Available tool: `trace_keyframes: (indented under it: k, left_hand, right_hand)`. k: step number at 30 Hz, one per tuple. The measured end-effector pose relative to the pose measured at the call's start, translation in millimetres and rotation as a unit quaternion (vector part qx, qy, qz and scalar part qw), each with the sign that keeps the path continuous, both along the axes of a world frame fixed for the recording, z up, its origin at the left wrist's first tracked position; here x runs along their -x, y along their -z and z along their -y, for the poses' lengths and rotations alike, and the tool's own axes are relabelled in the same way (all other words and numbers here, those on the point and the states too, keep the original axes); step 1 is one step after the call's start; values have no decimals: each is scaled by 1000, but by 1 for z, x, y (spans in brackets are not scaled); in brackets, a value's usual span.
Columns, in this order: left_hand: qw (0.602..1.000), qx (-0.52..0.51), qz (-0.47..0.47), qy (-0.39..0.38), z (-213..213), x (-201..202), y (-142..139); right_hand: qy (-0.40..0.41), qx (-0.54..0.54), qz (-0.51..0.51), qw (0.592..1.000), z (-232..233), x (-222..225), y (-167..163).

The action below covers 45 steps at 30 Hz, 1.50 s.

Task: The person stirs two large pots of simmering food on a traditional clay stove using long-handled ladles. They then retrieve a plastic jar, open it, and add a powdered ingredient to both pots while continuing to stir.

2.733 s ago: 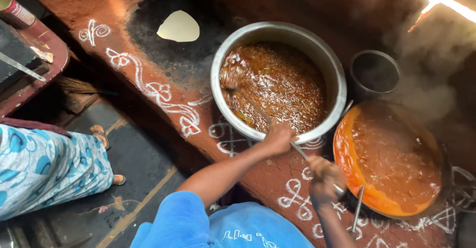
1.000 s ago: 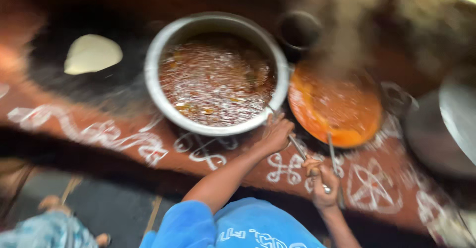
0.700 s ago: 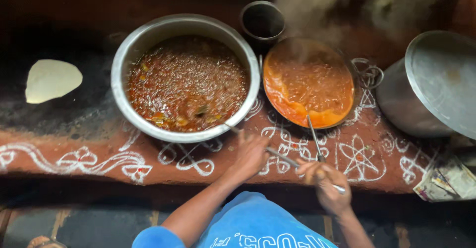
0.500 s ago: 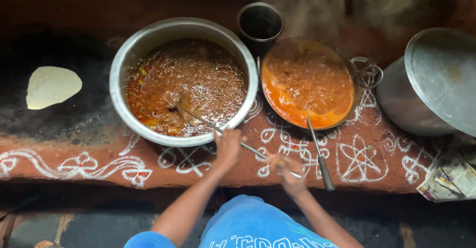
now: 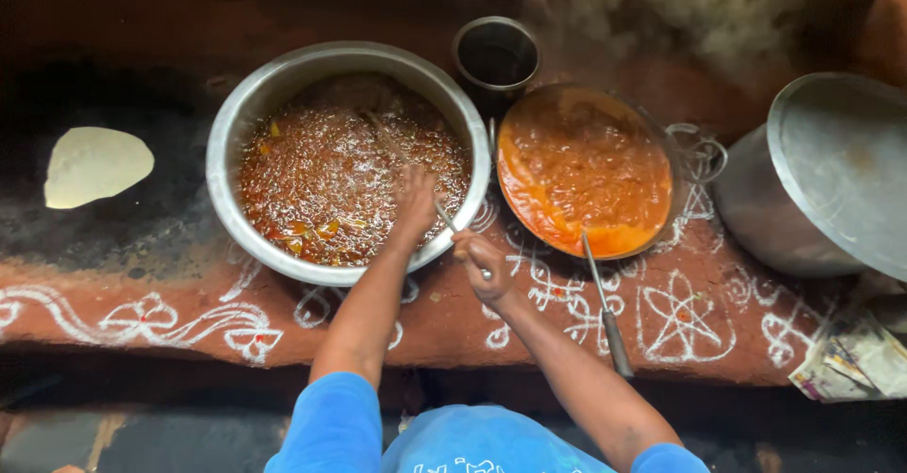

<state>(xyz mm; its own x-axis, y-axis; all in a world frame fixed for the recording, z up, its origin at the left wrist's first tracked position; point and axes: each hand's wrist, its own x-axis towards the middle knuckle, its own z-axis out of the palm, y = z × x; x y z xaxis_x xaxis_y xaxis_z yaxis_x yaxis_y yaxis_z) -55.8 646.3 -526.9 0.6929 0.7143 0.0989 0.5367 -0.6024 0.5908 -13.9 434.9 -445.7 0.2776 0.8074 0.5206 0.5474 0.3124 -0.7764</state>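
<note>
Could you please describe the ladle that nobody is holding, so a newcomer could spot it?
Start at the big steel pot of dark red stew. Right of it sits the orange curry pan; the long dark-handled ladle leans on its near rim, unlike the one being held.

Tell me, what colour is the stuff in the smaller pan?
Orange, seen in the head view: the smaller pan holds orange sauce.

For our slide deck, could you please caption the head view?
Both hands grip a ladle in the large pot of curry.
</note>
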Motion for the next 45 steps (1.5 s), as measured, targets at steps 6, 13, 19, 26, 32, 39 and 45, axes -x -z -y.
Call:
trace_keyframes:
  k: [6, 13, 19, 26, 32, 39, 45]
  left_hand:
    - [995, 57, 57, 64, 57, -29, -40]
    - [975, 5, 136, 174, 139, -3, -115]
    - [970, 29, 210, 120, 172, 48, -153]
    - [997, 60, 55, -13, 146, 99, -115]
    - [996, -48, 17, -76, 79, 99, -35]
    - [995, -41, 18, -94, -17, 39, -15]
    - [996, 60, 70, 18, 29, -18, -51]
  right_hand:
    - [69, 35, -14, 997, 55, 1, -64]
    - [105, 167, -153, 968, 130, -4, -175]
    - [-92, -12, -286, 954, 121, -22, -229]
    - [-108, -66, -374, 919, 89, 18, -116]
    - [-94, 52, -215, 971, 50, 28, -21]
    - [-89, -46, -10, 995, -32, 13, 0]
    - [52, -39, 41, 997, 16, -4, -38]
